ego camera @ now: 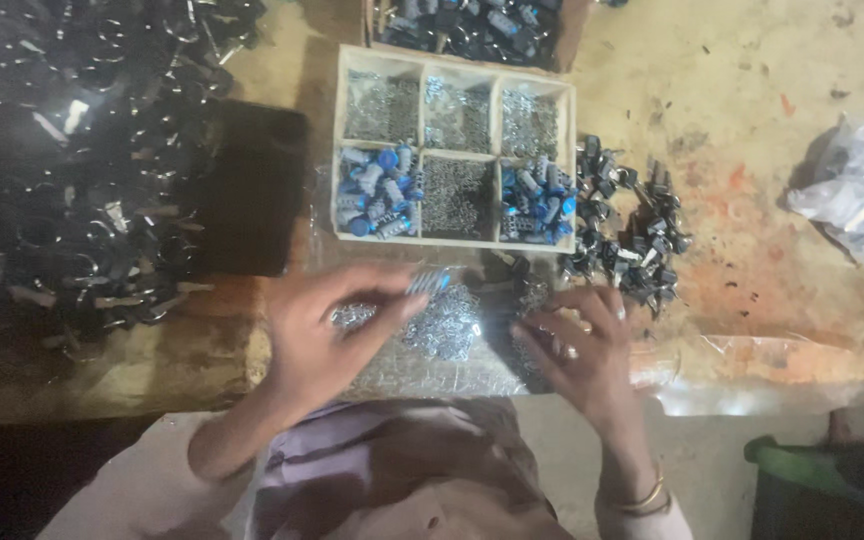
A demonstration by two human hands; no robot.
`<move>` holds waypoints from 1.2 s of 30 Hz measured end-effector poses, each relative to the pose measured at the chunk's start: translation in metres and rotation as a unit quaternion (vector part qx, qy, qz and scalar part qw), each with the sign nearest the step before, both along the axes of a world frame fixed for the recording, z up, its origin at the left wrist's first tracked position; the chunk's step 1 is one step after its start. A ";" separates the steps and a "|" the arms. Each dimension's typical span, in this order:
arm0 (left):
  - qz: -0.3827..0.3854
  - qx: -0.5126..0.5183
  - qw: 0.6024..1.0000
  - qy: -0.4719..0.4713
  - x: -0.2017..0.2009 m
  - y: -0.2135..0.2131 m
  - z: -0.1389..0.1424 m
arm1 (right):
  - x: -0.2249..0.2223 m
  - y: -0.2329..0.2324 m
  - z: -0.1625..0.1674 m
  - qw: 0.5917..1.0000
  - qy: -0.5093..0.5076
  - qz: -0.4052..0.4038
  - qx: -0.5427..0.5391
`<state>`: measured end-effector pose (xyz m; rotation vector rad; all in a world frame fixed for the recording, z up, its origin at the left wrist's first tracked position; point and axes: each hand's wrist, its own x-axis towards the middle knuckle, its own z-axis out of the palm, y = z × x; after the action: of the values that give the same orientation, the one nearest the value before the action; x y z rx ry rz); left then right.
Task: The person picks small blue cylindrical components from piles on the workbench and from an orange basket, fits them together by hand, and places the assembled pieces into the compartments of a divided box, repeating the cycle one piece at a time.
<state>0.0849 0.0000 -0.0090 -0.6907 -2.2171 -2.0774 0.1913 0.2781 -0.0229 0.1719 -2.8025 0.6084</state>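
While the left hand [337, 320] pinches a small blue-and-silver part [430, 282] between narrow fingertips, the right hand [577, 345] rests curled on a heap of small silver pieces [444, 325] on the desk [752, 280]. At twelve o'clock sits one pale wooden tray [417, 237] of six compartments: two hold blue-capped parts, four silver bits. At three o'clock lies one crumpled clear plastic bag [857, 190].

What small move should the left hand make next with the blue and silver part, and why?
Probably bring the blue and silver part in the left hand down toward the small metal pieces, since the part hangs just above that pile and the right hand already rests beside it.
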 end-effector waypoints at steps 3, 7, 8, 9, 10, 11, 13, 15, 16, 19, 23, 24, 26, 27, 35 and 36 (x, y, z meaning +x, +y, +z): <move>0.017 -0.009 1.000 -0.010 0.034 -0.015 -0.009 | 0.031 -0.012 -0.022 0.998 0.065 0.002 -0.009; 0.040 0.047 0.989 -0.132 0.080 -0.023 -0.030 | 0.068 -0.028 -0.034 1.000 0.015 0.021 -0.012; 0.040 0.059 0.988 -0.139 0.087 -0.024 -0.035 | 0.071 -0.030 -0.036 0.999 0.016 0.008 -0.033; 0.040 0.071 0.986 -0.147 0.094 -0.025 -0.041 | 0.073 -0.032 -0.037 0.998 0.017 -0.004 -0.054; 0.040 0.082 0.984 -0.155 0.101 -0.026 -0.045 | 0.075 -0.034 -0.038 0.997 0.018 -0.016 -0.075; 0.051 0.057 0.985 -0.153 0.107 -0.026 -0.049 | 0.076 -0.035 -0.037 0.998 0.008 -0.038 -0.052; 0.072 0.006 0.986 -0.148 0.119 -0.026 -0.053 | 0.076 -0.035 -0.033 0.997 -0.010 -0.081 -0.007; 0.068 0.004 0.983 -0.170 0.127 -0.024 -0.057 | 0.074 -0.037 -0.030 1.000 -0.003 -0.031 -0.005; 0.066 0.003 0.981 -0.180 0.129 -0.023 -0.058 | 0.072 -0.039 -0.029 1.000 0.002 -0.006 -0.005; 0.084 -0.032 0.981 -0.172 0.130 -0.019 -0.063 | 0.069 -0.043 -0.026 0.998 -0.018 -0.023 -0.049; 0.082 -0.015 0.991 -0.107 0.134 -0.018 -0.066 | 0.067 -0.047 -0.020 1.000 0.011 0.007 -0.004; 0.088 -0.026 0.988 -0.127 0.135 -0.018 -0.067 | 0.067 -0.048 -0.018 1.000 0.027 0.012 0.001; 0.092 -0.029 0.984 -0.149 0.137 -0.018 -0.071 | 0.066 -0.048 -0.015 1.000 0.028 0.010 -0.002; 0.090 -0.021 0.984 -0.150 0.138 -0.017 -0.073 | 0.066 -0.048 -0.014 1.000 0.016 0.001 -0.010; 0.105 -0.005 0.971 -0.213 0.140 -0.013 -0.085 | 0.063 -0.053 -0.007 0.991 -0.093 0.035 -0.093; 0.104 -0.009 0.973 -0.204 0.141 -0.013 -0.085 | 0.063 -0.058 -0.008 0.983 -0.107 0.029 -0.149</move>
<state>0.2255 -0.0128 -0.0945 -0.0200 -2.3751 -2.2512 0.2547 0.2204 -0.0305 0.1349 -2.8690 1.1109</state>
